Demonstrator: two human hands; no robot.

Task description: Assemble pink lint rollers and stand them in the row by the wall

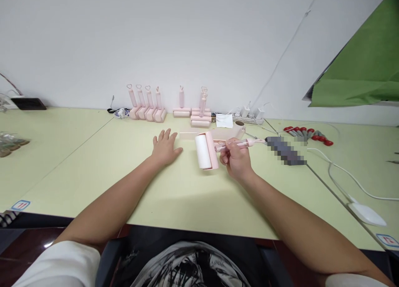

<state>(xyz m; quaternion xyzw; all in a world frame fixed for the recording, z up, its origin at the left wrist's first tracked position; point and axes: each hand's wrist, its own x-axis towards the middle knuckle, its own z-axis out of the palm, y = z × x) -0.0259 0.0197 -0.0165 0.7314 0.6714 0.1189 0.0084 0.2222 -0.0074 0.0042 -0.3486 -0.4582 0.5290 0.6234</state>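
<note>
My right hand is wrapped round the clear pink handle of a lint roller, holding it above the table. Its white roll faces left and its pink cover is on the right side. My left hand lies palm down on the table, fingers spread, left of the roller and holding nothing. Behind the roller, a long pale pink strip or box, partly hidden, lies on the table next to a cardboard-cored roll.
Several pink lint rollers stand upright along the wall. A power strip with chargers and a white paper are behind. To the right lie red-tipped tools, a blurred dark object, cables and a white device.
</note>
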